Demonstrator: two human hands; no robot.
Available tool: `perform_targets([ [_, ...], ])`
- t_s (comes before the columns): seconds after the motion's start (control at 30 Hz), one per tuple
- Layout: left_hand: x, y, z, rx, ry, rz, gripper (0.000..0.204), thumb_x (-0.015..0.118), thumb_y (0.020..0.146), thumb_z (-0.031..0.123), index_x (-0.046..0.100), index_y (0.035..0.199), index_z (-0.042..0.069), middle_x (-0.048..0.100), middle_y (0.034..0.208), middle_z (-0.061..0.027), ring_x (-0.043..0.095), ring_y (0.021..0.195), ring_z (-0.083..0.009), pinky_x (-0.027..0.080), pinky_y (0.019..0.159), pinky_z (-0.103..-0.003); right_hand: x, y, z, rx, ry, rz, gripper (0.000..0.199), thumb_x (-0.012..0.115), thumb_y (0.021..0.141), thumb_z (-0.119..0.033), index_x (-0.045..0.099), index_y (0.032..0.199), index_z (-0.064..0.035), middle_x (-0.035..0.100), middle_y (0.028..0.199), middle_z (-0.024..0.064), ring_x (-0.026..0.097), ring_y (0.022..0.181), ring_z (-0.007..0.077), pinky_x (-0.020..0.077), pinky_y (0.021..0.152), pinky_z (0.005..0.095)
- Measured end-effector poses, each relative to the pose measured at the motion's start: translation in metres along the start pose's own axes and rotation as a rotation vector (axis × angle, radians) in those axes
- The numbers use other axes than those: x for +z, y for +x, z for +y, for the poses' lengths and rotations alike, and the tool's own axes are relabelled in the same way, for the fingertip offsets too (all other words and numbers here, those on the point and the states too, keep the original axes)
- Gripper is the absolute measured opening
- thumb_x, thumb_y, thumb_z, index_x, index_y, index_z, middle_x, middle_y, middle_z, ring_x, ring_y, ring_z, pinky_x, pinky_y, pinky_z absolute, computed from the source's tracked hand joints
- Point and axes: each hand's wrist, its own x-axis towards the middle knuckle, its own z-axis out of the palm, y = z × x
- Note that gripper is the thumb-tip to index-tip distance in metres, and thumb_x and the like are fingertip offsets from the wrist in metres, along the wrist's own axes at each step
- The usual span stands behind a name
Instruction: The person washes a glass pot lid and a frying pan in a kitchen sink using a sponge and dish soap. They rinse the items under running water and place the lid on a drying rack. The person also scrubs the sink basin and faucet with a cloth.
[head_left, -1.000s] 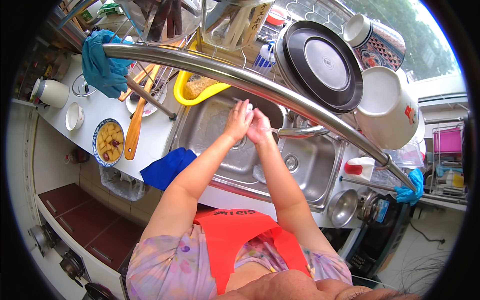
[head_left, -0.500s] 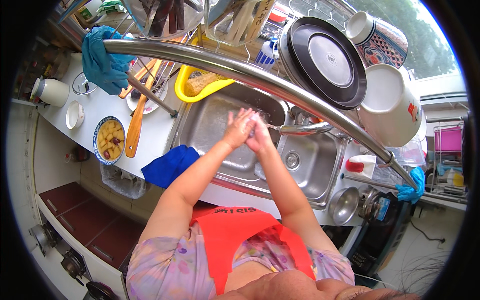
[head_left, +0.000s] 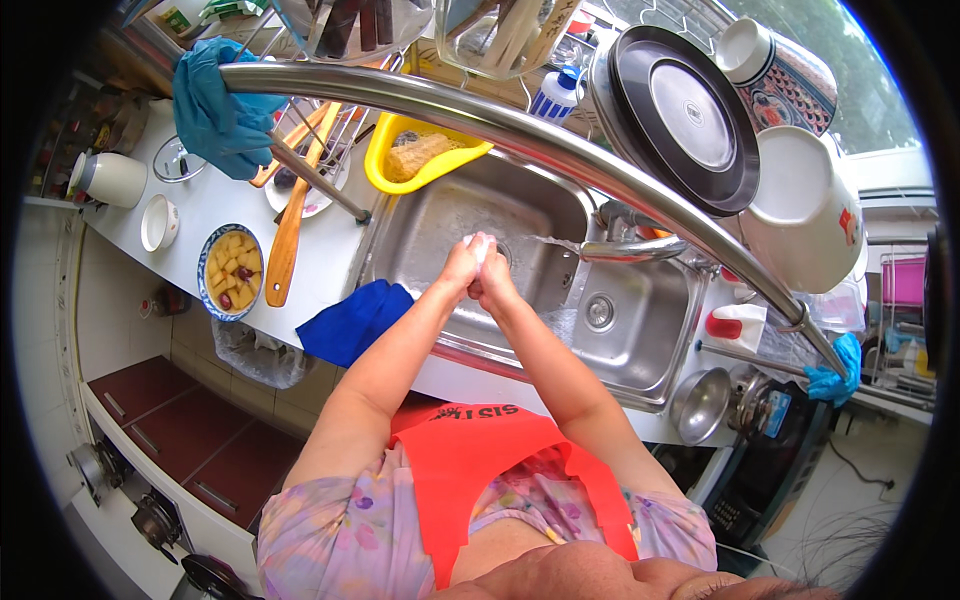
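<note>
Over the left basin of the steel sink (head_left: 425, 235), my left hand (head_left: 460, 266) and my right hand (head_left: 492, 277) are clasped together with fingers closed. A patch of white shows between them at the top; whether it is lather or a small held thing I cannot make out. To the right of them, water runs from the faucet (head_left: 630, 250) into the basin. A blue cloth (head_left: 352, 322) hangs over the counter's front edge beside my left forearm.
A steel rail (head_left: 480, 100) crosses above the sink, with black pans (head_left: 690, 115) behind it. A yellow basket (head_left: 400, 180) sits at the sink's back left corner. On the left counter are a bowl of cut pieces in liquid (head_left: 230, 272) and a wooden spatula (head_left: 285, 255).
My hands have drawn from the stream toward me and to the left. Their fingers, stretched out and rubbing before, are now folded together. The whole view has shifted slightly.
</note>
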Motion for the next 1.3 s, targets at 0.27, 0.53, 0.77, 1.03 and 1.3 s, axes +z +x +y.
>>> perform_targets([
  [0.27, -0.003, 0.002, -0.005, 0.032, 0.084, 0.142, 0.028, 0.040, 0.094, 0.030, 0.056, 0.087, 0.008, 0.053, 0.069, -0.0044, 0.049, 0.055, -0.0138, 0.039, 0.043, -0.032, 0.001, 0.011, 0.020, -0.171, -0.204, 0.093, 0.053, 0.030, 0.097, -0.047, 0.053, 0.073, -0.0059, 0.048, 0.054, 0.0040, 0.040, 0.037, 0.0145, 0.0266, 0.030, 0.0291],
  [0.53, 0.024, 0.039, -0.012, 0.141, 0.005, -0.013, 0.037, 0.046, 0.095, 0.037, 0.052, 0.114, 0.005, 0.059, 0.103, -0.0078, 0.058, 0.089, -0.0150, 0.049, 0.071, -0.028, -0.055, 0.039, -0.015, -0.272, -0.008, -0.066, 0.038, 0.041, 0.097, -0.036, 0.058, 0.107, -0.0033, 0.063, 0.093, 0.0059, 0.060, 0.078, 0.0136, 0.0474, 0.066, 0.0292],
  [0.77, 0.029, 0.040, -0.001, 0.148, 0.151, -0.224, 0.030, 0.060, 0.084, 0.010, 0.054, 0.112, 0.000, 0.061, 0.103, -0.0075, 0.060, 0.090, -0.0148, 0.049, 0.078, -0.027, -0.096, 0.036, -0.032, -0.346, 0.211, -0.026, 0.025, 0.061, 0.077, 0.000, 0.057, 0.101, -0.0026, 0.064, 0.092, 0.0081, 0.062, 0.079, 0.0186, 0.0505, 0.067, 0.0311],
  [1.03, 0.028, 0.027, -0.002, 0.111, -0.130, -0.125, 0.020, 0.053, 0.089, 0.014, 0.058, 0.105, 0.002, 0.063, 0.092, -0.0045, 0.059, 0.084, -0.0108, 0.048, 0.072, -0.025, -0.097, 0.018, -0.026, -0.370, 0.296, -0.019, 0.024, 0.061, 0.075, -0.002, 0.056, 0.099, -0.0055, 0.062, 0.092, 0.0052, 0.060, 0.085, 0.0170, 0.0490, 0.074, 0.0316],
  [1.3, 0.009, 0.046, -0.001, 0.433, 0.292, 0.000, 0.021, 0.056, 0.090, 0.017, 0.064, 0.101, 0.001, 0.064, 0.093, -0.0041, 0.059, 0.088, -0.0120, 0.046, 0.080, -0.024, -0.085, 0.016, -0.042, -0.443, 0.385, -0.081, 0.019, 0.061, 0.086, -0.013, 0.057, 0.103, -0.0080, 0.062, 0.096, 0.0040, 0.061, 0.087, 0.0171, 0.0497, 0.079, 0.0340],
])
